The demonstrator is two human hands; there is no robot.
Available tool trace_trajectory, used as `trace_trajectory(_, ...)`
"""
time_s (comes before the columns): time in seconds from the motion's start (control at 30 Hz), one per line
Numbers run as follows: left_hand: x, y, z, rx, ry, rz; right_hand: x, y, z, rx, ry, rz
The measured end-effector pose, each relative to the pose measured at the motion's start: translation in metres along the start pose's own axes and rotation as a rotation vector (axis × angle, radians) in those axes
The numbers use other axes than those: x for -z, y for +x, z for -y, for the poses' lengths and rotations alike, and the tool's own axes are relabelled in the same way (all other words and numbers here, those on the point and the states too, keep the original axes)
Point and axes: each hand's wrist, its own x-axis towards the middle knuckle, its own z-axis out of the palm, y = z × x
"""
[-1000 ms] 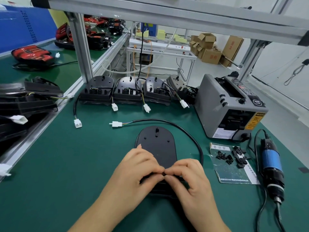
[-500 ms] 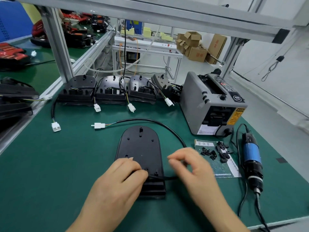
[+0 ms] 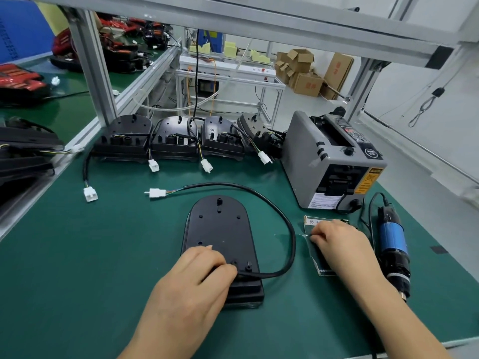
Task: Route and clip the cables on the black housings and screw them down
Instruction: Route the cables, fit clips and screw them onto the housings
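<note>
The right hand [image 3: 339,244] has left the housing [image 3: 220,229] for the card [image 3: 324,268] at right; whether its curled fingers pinch anything is unclear. The left hand [image 3: 197,278], fingers curled, holds the cable [image 3: 285,224] on the housing, lower centre. If that hold eases, the cable may spring free.

The mat [image 3: 77,281] is dark green. In the centre, the housing [image 3: 220,229] and its cable [image 3: 272,203] are black, and the plug [image 3: 156,193] is white. At right, the machine [image 3: 329,161] is grey with a yellow label [image 3: 368,181], and the screwdriver [image 3: 392,237] is blue and black.
</note>
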Motion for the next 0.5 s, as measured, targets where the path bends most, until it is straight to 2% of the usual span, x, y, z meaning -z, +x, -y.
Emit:
trace_trajectory(0.23,0.002,0.001,0.001,0.005,-0.022,0.020,-0.001,-0.007,-0.004,-0.039,0.039,-0.072)
trace_trajectory(0.3,0.004,0.003,0.000,0.027,-0.020,0.033,0.002,-0.011,-0.004,-0.075,0.133,-0.085)
trace_trajectory(0.4,0.006,0.004,-0.001,0.051,-0.023,0.041,0.016,-0.018,0.005,-0.169,0.558,-0.076)
trace_trajectory(0.5,0.006,0.004,-0.003,0.081,-0.030,0.062,0.033,-0.028,0.034,-0.166,1.058,0.013)
